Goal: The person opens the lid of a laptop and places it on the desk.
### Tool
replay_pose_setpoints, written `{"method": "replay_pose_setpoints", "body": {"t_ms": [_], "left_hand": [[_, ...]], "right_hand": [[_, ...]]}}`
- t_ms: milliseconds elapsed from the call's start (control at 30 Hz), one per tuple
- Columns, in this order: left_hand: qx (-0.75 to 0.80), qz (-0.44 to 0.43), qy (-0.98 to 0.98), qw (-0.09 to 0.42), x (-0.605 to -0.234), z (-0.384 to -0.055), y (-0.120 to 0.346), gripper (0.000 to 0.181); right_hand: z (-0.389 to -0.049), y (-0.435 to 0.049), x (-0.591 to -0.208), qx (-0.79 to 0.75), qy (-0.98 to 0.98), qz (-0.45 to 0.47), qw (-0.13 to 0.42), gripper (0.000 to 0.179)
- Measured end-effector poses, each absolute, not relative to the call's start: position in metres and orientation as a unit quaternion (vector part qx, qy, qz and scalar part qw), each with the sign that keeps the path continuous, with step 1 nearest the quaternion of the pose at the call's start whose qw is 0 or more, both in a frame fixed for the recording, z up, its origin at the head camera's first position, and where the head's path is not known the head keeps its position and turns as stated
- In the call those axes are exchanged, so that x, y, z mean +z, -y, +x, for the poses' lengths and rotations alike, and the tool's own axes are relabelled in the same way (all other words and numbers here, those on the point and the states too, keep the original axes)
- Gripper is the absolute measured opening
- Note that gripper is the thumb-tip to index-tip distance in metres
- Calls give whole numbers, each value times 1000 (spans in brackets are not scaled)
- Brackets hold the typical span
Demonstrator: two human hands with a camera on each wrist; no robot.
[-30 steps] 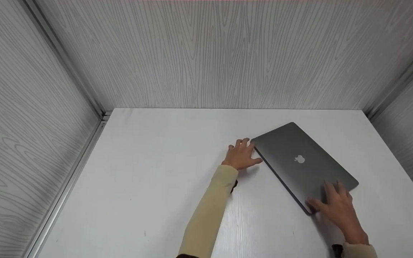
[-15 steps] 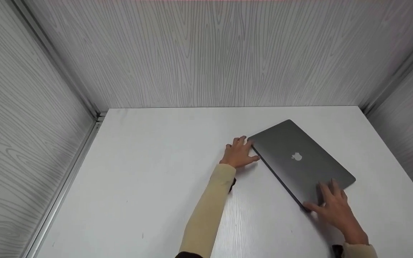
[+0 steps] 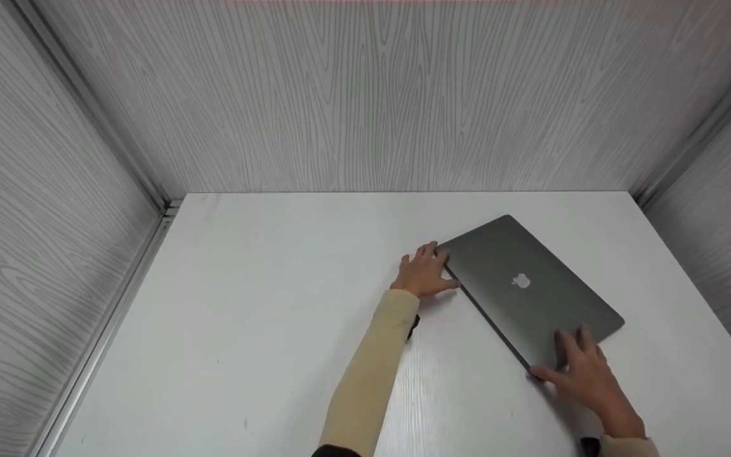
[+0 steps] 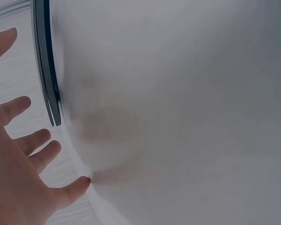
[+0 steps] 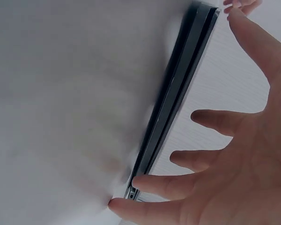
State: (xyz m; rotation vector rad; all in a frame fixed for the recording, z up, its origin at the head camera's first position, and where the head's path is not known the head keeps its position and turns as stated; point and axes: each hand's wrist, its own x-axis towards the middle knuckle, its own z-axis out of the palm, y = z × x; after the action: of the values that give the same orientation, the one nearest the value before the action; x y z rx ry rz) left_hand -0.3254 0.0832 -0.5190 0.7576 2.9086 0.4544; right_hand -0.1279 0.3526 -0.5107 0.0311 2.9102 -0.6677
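White table (image 3: pixel 213 285): flat, hard.
Laptop (image 3: pixel 527 298): shut lid, aslant, right half.
Left hand (image 3: pixel 419 276): fingers spread at left corner, nothing clasped, contact unclear.
Right hand (image 3: pixel 584 379): spread at near corner, nothing clasped.
Risk: if I push unevenly, it could swivel.

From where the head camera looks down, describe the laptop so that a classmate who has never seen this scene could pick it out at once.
Find the white table below the wood-grain wall. On the table's right half, slanting between the left hand and right hand, lies the laptop. Unlike everything around it, it is a flat, dark grey rectangle bearing a pale apple logo.
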Motion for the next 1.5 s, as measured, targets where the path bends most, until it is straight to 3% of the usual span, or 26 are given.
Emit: {"method": "replay_pose_setpoints", "body": {"t_ms": [200, 700, 900, 1500], "left_hand": [[162, 263, -950, 43, -513, -331, -86, 71], [161, 271, -941, 126, -518, -329, -101, 82], [156, 277, -940, 120, -515, -331, -108, 83], [159, 237, -950, 124, -523, -336, -109, 99]], "right_hand": [[-129, -348, -508, -199, -977, -5, 79, 101], [-122, -346, -509, -175, -982, 5, 76, 101], [-123, -339, -513, -166, -985, 3, 47, 98], [-135, -319, -517, -166, -985, 17, 29, 91]]}}
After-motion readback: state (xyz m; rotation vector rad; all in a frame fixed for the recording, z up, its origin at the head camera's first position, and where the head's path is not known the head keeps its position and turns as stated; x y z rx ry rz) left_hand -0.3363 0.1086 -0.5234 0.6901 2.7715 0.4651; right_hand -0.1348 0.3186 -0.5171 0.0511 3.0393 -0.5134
